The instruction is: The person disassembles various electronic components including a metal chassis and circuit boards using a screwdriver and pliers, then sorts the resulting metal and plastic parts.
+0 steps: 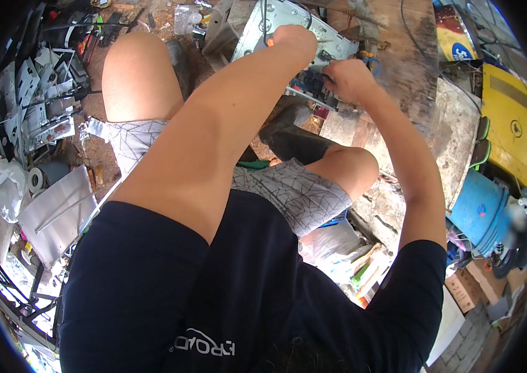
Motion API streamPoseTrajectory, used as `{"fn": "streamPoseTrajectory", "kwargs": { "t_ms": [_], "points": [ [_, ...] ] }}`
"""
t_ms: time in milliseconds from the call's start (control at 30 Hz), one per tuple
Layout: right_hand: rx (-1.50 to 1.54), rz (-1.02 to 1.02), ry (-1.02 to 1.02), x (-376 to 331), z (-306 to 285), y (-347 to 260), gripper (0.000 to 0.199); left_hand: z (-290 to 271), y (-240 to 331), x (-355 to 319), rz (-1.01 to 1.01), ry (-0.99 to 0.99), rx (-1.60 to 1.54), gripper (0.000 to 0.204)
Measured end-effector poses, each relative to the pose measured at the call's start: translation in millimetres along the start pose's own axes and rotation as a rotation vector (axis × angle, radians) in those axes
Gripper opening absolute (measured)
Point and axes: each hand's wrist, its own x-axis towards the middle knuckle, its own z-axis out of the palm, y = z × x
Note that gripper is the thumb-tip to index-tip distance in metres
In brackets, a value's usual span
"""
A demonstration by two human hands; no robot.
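Note:
A silver sheet-metal panel with punched holes lies on the wooden board at the top of the view. Over it my left hand is closed in a fist. A bit of orange shows at its edge, but what it grips is hidden. My right hand is closed, its fingers and thumb pinching a small dark piece. That piece is beside a dark electronic assembly with a metal edge, at the near side of the panel. Fine detail between the hands is too small to tell.
The wooden board has a dark cable across it. To the right stand a yellow metal casing and a blue bucket. Scrap metal pieces are heaped at the left, near a leaning metal sheet. My knees flank the work.

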Motion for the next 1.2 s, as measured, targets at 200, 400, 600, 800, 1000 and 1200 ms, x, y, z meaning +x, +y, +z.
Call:
{"fn": "streamPoseTrajectory", "kwargs": {
  "t_ms": [200, 400, 600, 800, 1000, 1200],
  "points": [
    [0.028, -0.014, -0.012, 0, 1, 2, 0.019, 7, 4, 1, -0.015, 0.078, 0.001, 0.021],
    [0.062, 0.154, 0.011, -35, -2, 45, 0.022, 4, 3, 2, 0.007, 0.053, 0.026, 0.025],
    [0.223, 0.073, 0.297, -47, -69, 15, 0.023, -2, 0, 2, 0.025, -0.071, 0.058, 0.042],
    [0.247, 0.276, 0.084, -45, -32, 6, 0.027, 5, 3, 17, 0.005, -0.073, 0.080, 0.052],
    [0.130, 0.221, 0.047, -48, -2, 1, 0.027, 0, 5, 15, -0.014, -0.091, 0.075, 0.053],
    [-0.059, 0.223, -0.048, -31, 12, 0, 0.018, 8, 0, 21, -0.011, -0.040, 0.040, 0.046]
  ]
}}
